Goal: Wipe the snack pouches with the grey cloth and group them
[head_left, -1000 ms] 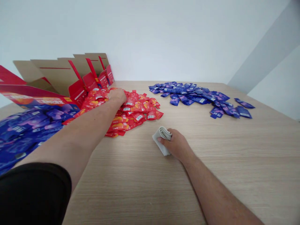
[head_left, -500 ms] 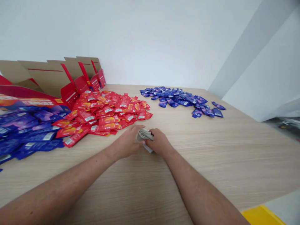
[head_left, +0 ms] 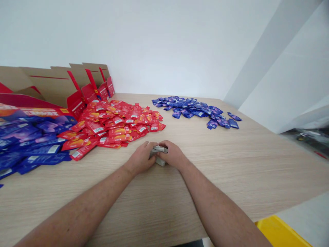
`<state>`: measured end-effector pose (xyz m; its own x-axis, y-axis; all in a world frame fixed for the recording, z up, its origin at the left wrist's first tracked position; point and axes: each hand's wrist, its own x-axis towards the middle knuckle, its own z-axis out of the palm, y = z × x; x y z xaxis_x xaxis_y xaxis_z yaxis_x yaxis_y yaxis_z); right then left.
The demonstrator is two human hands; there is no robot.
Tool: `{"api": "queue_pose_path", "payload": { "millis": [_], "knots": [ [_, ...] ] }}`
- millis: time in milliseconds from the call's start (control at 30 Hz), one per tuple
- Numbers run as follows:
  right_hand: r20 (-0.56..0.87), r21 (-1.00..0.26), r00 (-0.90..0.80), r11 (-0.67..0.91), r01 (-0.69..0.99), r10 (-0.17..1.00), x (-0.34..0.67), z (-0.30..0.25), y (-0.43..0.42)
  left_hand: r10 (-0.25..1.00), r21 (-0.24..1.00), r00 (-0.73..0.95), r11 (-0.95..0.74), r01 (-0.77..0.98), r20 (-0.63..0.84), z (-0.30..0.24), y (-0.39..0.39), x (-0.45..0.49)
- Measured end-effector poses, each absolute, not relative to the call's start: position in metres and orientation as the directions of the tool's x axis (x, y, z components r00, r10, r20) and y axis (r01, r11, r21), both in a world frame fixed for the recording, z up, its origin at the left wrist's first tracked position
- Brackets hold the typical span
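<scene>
Spotter: What do your hands have on the feed, and what changed?

Operator: My bare left hand [head_left: 141,157] pinches the folded pale-grey cloth [head_left: 159,149] between thumb and fingers; a second ago it was away at ten o'clock. My bare right hand [head_left: 173,154] grips the opposite side, fingers curled over, so the two nearly meet

Spotter: And the cloth itself?

Operator: It sits dead centre, at or just above the pale wood-grain table [head_left: 231,164]; I can't tell if its lower edge touches. Half a second ago its end showed clear coils; now they look pressed flatter, though my fingers hide much. I'd judge the work has narrowed to this cloth, with neither hand spare for the packets

Spotter: What's farther out?

Operator: At ten o'clock, a heap of shiny red-and-orange packets [head_left: 120,125], with open red-and-brown cardboard boxes [head_left: 48,82] beyond. At nine, a heap of large-looking glossy blue packets [head_left: 36,144]; at one, a scatter of blue-purple packets [head_left: 187,106]. At four, a bright yellow object [head_left: 280,233], cut off by my view's edge
</scene>
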<state>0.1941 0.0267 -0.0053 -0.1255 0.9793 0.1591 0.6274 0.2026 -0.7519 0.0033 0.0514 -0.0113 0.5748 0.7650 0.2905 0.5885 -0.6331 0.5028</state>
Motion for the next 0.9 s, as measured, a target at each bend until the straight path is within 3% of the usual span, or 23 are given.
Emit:
{"api": "queue_pose_path", "payload": {
  "millis": [500,900],
  "knots": [
    [0.130,-0.754,-0.112,0.172,0.634,0.985,0.196,-0.007,0.028,0.811,0.377,0.550,-0.582,0.721,0.200,0.002,0.055,-0.002],
    [0.144,-0.694,-0.052,0.138,0.706,0.988,0.191,-0.005,0.041,0.828,0.401,0.539,-0.551,0.732,0.152,0.004,0.054,0.000]
  ]
}}
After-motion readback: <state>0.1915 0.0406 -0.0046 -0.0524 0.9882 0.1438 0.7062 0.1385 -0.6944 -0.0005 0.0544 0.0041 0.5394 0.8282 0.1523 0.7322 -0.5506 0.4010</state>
